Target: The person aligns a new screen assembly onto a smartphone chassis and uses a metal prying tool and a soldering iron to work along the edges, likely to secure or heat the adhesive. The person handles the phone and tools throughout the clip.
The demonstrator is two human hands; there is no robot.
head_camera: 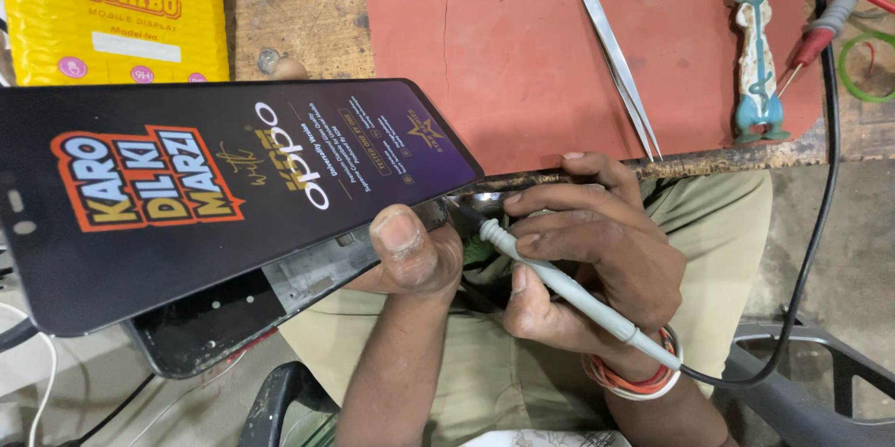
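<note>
While left hand (410, 256) grips dark phone (214, 186), right hand (587, 261) pinches grey probe (559, 284), yellow packet (117, 9) (top left).

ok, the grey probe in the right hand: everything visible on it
The grey probe is a slim, pale grey, plastic-looking pen-shaped tool. It lies slanted, tip up-left, held between the fingers of the right hand. Its dark pointed tip sits at the edge of the opened phone near the left hand thumb. A black cable leaves its rear by the wrist and loops up to the bench.
</note>
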